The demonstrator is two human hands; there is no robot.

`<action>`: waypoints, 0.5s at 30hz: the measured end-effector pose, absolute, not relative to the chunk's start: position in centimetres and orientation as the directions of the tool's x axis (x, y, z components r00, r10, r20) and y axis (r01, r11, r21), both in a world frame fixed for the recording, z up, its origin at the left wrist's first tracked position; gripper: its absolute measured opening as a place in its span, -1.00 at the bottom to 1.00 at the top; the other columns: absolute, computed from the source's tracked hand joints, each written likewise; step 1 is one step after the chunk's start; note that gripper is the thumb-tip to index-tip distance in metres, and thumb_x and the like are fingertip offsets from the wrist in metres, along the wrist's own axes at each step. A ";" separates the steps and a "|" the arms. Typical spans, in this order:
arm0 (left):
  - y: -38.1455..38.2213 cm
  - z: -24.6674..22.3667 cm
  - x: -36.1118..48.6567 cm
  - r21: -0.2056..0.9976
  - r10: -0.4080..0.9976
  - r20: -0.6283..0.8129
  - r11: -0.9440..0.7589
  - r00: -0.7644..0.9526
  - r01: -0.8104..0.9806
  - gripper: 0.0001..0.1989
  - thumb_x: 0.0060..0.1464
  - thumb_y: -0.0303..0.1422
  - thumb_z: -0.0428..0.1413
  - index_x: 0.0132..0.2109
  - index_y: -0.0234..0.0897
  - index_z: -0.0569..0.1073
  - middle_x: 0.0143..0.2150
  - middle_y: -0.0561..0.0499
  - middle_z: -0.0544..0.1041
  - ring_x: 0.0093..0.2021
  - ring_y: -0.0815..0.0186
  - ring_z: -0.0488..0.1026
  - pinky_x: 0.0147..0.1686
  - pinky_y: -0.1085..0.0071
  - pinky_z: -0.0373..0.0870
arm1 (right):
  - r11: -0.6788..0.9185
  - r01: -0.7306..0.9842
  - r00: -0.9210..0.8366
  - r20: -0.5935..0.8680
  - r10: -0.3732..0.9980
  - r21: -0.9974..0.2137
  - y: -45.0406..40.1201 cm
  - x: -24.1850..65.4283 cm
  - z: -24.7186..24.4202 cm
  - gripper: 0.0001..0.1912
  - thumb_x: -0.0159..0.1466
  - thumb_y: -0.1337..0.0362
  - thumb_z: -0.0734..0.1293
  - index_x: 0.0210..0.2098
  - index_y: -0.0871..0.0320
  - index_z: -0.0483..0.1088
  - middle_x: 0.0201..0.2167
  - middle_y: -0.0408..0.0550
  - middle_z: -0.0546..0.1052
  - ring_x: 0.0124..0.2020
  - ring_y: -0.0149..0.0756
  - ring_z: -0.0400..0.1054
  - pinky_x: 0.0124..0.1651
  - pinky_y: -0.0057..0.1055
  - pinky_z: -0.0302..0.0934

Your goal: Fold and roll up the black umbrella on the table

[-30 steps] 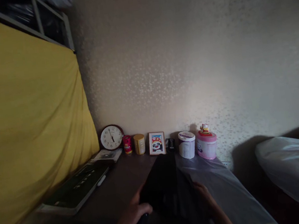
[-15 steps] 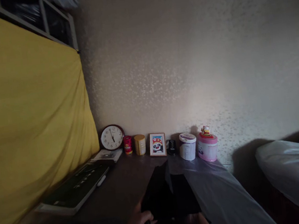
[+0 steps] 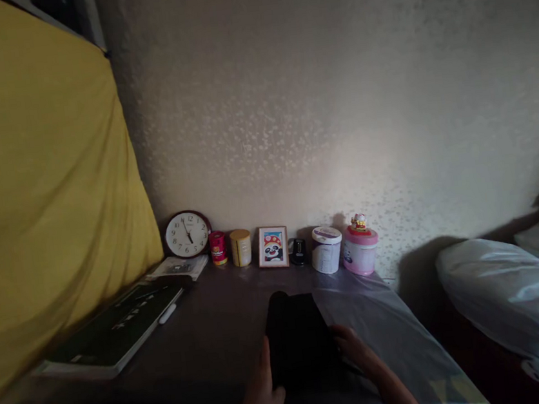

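A dark, flat black item (image 3: 299, 341), roughly rectangular with a rounded bump at its top left corner, lies at the near middle of the table. Its surface is too dark to tell whether it is cloth or something stiffer. Along its left edge, my left hand (image 3: 263, 394) is closed, with the thumb on the near side. My right hand (image 3: 353, 346) holds the right edge with curled fingers, partly lost in shadow. The lower end of the black item merges with the dark foreground.
Along the wall stand a clock (image 3: 188, 234), a red can (image 3: 218, 248), a yellow-lidded can (image 3: 241, 248), a framed panda picture (image 3: 273, 247), a small black object (image 3: 298, 251) and two tubs (image 3: 327, 251). A green book (image 3: 118, 326) lies left, near a yellow curtain (image 3: 44, 189). Plastic-wrapped bundles (image 3: 502, 279) sit right.
The raised flap of the black item now lies down, leaving a narrower shape. My right hand has moved from the near edge up to the right side. The view has shifted slightly.
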State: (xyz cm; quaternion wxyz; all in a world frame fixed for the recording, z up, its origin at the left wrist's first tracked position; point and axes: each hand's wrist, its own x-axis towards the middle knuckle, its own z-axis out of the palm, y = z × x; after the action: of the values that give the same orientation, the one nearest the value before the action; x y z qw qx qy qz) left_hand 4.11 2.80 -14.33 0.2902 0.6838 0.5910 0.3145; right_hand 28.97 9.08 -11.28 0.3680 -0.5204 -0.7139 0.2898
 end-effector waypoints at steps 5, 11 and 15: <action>2.7 -13.9 4.8 0.713 0.990 0.096 -0.142 0.105 0.687 -0.10 -0.18 -0.65 -0.12 0.30 -0.37 -0.36 0.36 -0.17 -0.15 0.32 0.31 -0.14 0.22 0.37 -0.03 | 0.039 0.463 0.093 0.092 0.991 -0.886 9.1 28.5 -9.9 -0.52 0.12 -0.06 0.12 -0.33 0.17 0.47 -0.44 -0.01 0.53 -0.45 -0.22 0.41 -0.46 -0.36 0.27; 2.3 -13.2 5.3 0.666 0.988 0.089 -0.152 0.125 0.730 -0.09 -0.21 -0.68 -0.13 0.29 -0.45 -0.37 0.34 -0.28 -0.10 0.28 0.30 0.04 0.15 0.45 0.10 | 0.074 0.533 0.060 0.125 0.990 -0.843 8.8 26.2 -8.7 -0.53 0.09 -0.10 0.20 -0.45 0.19 0.48 -0.57 -0.10 0.46 -0.47 -0.25 0.36 -0.46 -0.41 0.17; 2.1 -12.6 5.5 0.646 0.992 0.057 -0.121 0.110 0.753 -0.09 -0.21 -0.68 -0.12 0.29 -0.42 -0.34 0.33 -0.30 -0.06 0.25 0.25 0.09 0.11 0.41 0.16 | 0.097 0.463 0.015 0.117 0.993 -0.881 9.5 25.4 -8.4 -0.67 -0.01 0.03 0.32 -0.47 0.19 0.47 -0.50 -0.07 0.50 -0.40 -0.21 0.36 -0.40 -0.39 0.19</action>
State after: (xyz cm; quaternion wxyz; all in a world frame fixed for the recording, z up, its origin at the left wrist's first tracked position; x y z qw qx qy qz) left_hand 5.48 2.07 -12.57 0.2390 0.7058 0.6183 0.2499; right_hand 25.41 9.46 -8.37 0.4040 -0.5867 -0.6206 0.3277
